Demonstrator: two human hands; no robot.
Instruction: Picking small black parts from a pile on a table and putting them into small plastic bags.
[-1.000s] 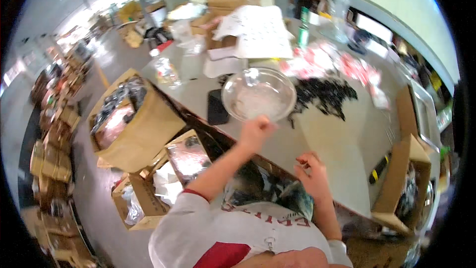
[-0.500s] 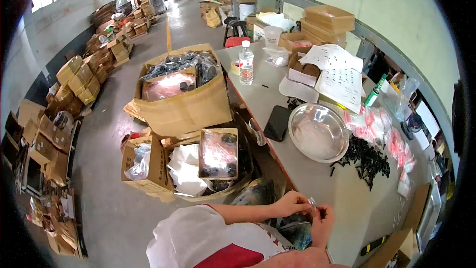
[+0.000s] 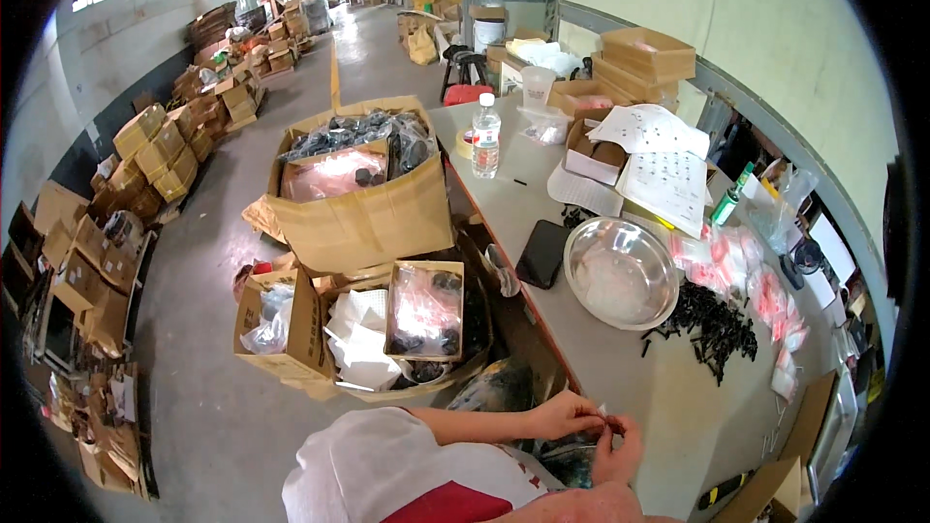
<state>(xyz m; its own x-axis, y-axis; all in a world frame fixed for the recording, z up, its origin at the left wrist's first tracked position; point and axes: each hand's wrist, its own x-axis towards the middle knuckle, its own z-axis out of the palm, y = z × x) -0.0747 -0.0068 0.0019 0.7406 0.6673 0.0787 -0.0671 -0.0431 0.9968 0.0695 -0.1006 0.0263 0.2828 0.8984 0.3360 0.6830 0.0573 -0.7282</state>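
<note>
At the table's near edge, my left hand [image 3: 564, 416] and my right hand [image 3: 618, 447] meet, fingertips pinched together. Between them sticks up a small clear, whitish plastic piece [image 3: 603, 410], perhaps a little bag; its lower part is hidden by my fingers. Farther along the table lies a heap of small black screw-like parts [image 3: 715, 329]. A round steel bowl [image 3: 668, 276] holding something pale and translucent stands beside the heap. To the right are several small clear bags with red markings [image 3: 770, 291].
A black phone [image 3: 542, 254] and a water bottle [image 3: 485, 140] are on the table [image 3: 668, 407]. Printed sheets [image 3: 664, 189] lie over a carton at the back. Left of the table stand a large carton [image 3: 363, 223] and a smaller open box [image 3: 426, 310]. A yellow-and-black tool [image 3: 725, 490] lies near right.
My hands have shifted slightly left and my right fingers have closed nearer to the left ones. Less of the plastic piece shows. The whole view has tilted a little.
</note>
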